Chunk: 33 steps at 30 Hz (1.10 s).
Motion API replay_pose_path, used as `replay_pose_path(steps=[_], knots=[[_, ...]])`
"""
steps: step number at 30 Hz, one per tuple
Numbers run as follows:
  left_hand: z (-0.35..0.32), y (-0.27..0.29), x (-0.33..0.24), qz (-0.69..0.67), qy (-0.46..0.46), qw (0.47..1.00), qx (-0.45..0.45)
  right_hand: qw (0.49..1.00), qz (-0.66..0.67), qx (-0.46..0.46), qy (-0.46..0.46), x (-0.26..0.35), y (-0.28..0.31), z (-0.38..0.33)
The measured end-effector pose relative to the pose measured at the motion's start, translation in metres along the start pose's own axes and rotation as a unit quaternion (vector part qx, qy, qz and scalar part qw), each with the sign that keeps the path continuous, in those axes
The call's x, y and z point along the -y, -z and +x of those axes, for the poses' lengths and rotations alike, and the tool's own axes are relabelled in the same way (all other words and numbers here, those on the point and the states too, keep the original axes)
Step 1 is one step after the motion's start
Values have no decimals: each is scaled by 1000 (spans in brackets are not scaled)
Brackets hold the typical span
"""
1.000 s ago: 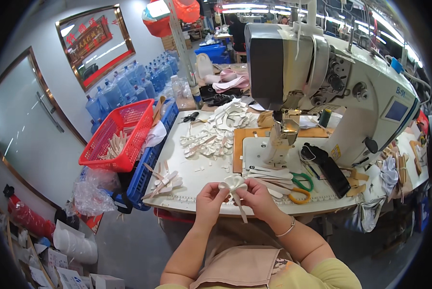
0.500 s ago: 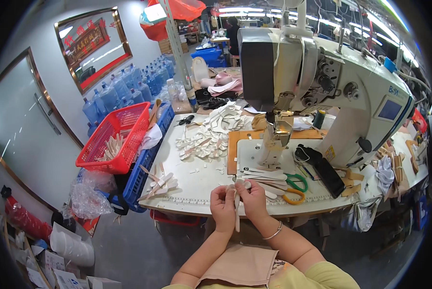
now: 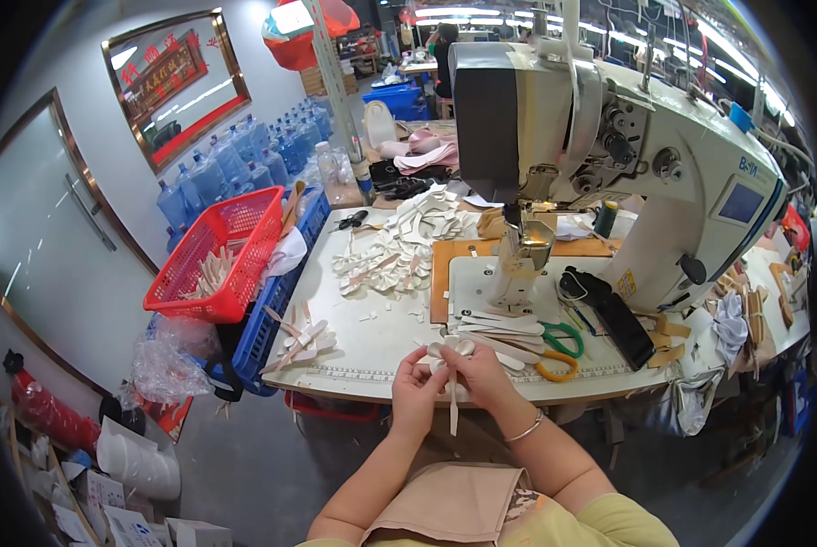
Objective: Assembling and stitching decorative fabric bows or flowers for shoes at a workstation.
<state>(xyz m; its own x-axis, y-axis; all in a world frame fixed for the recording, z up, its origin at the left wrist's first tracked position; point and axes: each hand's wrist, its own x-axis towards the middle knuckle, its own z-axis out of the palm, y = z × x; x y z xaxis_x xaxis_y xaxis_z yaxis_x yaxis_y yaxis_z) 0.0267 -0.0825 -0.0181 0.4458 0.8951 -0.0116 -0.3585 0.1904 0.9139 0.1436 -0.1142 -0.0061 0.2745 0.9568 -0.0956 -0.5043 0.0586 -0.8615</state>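
Both hands work at the front edge of the bench (image 3: 372, 342), close together and nearly touching. The left hand (image 3: 415, 397) and the right hand (image 3: 481, 378) are closed in a pinch on a small cream bow-shaped piece (image 3: 450, 351), which sits between the fingertips just above the bench edge. A narrow cream strip hangs straight down from the piece between the 2 hands. The right wrist carries a thin bracelet (image 3: 524, 427).

Just behind the hands lies a stack of long cream strips (image 3: 500, 326) on the white bed of the sewing machine (image 3: 609, 155). A pair of scissors with 1 green and 1 orange handle (image 3: 559, 351) lies just right of the strips. A black flat device (image 3: 623, 328) rests further right, beside the machine column.

A loose heap of cut cream pieces (image 3: 386, 264) covers the middle of the bench, well behind the hands. A smaller fan of strips (image 3: 304, 339) lies near the left front corner. A red basket (image 3: 217, 255) holding more strips sits on a blue crate (image 3: 267, 319) at the left end of the bench. Blue water bottles (image 3: 244, 159) stand along the wall behind.
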Motion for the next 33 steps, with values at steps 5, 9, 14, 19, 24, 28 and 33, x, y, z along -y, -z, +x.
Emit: replay_pose_path(steps=[5, 9, 14, 19, 24, 28, 33], knots=[[11, 15, -7, -46, -13, 999, 1, 998, 7, 12, -55, 12, 3, -8], [17, 15, -13, -83, 13, 996, -3, 994, -112, 14, -2, 8, 6, -6], [26, 6, -3, -68, -84, 989, -105, 966, -214, -60, 129, -10, -9, -10], [24, 8, -3, -112, -47, 990, -72, 990, -101, -50, 84, -5, -8, -6], [15, 3, -5, -65, -7, 998, -1, 972, -179, -67, 134, -4, -5, -3], [18, 10, -1, -12, 11, 1000, 7, 910, -313, -113, 248, -17, -9, -5], [17, -2, 4, -77, -46, 994, -56, 883, -269, -203, 328, -32, -23, -4]])
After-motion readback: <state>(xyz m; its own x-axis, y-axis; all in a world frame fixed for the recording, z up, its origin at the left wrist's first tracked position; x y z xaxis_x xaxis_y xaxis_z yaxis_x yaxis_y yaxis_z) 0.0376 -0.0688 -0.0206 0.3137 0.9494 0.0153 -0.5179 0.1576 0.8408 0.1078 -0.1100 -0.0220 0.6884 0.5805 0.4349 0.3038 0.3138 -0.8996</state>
